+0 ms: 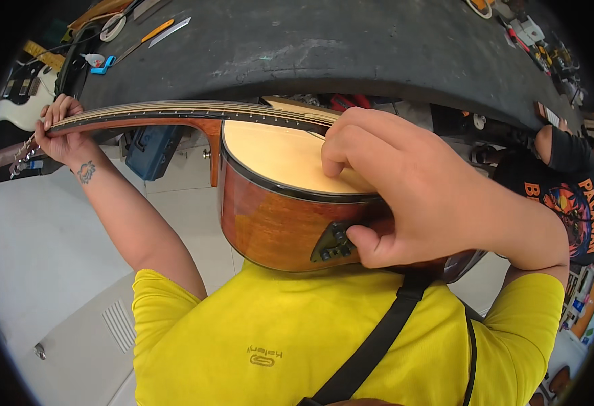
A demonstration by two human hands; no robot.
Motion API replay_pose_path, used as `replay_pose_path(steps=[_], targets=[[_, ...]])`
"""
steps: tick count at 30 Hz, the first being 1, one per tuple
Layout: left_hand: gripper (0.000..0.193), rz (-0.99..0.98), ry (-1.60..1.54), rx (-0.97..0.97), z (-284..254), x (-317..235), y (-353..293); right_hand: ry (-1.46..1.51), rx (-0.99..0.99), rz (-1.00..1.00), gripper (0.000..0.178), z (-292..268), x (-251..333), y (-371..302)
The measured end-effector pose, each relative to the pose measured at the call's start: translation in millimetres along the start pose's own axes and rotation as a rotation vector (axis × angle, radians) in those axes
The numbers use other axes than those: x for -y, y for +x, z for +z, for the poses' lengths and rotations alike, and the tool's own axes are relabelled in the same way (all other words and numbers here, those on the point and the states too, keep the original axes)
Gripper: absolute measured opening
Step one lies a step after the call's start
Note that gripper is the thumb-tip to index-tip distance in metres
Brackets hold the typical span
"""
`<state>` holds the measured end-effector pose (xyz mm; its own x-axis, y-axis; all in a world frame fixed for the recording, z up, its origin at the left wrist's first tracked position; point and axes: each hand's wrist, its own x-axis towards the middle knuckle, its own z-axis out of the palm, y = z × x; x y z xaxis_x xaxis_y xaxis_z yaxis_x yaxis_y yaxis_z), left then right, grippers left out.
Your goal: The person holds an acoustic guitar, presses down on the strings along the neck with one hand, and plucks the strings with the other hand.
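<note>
An acoustic guitar [273, 220] with a pale top and glossy reddish-brown sides lies across my front, its neck pointing left. My left hand [63, 128] is closed round the neck near the headstock, fingers over the strings. My right hand [415, 183] spans the edge of the body. Its fingers curl over the pale top close to the strings, and the fingertips are partly hidden. The thumb lies on the side, beside a black control panel [332, 243] with small knobs. The sound hole is hidden behind my right hand.
A dark workbench [351, 40] stretches ahead. On its left side lie an orange-handled tool [156, 31], a tape roll [113, 27] and a blue clamp [103, 65]. A white guitar body [30, 108] stands far left. A person in a black shirt [557, 196] is at right.
</note>
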<state>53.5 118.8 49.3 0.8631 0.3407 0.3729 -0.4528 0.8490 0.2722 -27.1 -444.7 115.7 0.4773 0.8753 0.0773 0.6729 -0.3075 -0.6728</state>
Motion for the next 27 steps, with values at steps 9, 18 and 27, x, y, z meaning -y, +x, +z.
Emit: replay_pose_path(steps=[9,18,27], targets=[[0.020,-0.010,0.030,0.138,6.7,5.6,-14.5,0.520,-0.062,0.076,0.013,-11.8,-60.5,15.6],[0.020,0.036,-0.015,0.132,6.8,11.3,-27.8,0.321,-0.167,0.278,0.018,35.7,-123.6,29.8],[0.013,-0.024,0.107,0.018,27.2,49.6,-60.0,0.249,-0.188,0.114,0.011,23.8,-123.8,33.6]])
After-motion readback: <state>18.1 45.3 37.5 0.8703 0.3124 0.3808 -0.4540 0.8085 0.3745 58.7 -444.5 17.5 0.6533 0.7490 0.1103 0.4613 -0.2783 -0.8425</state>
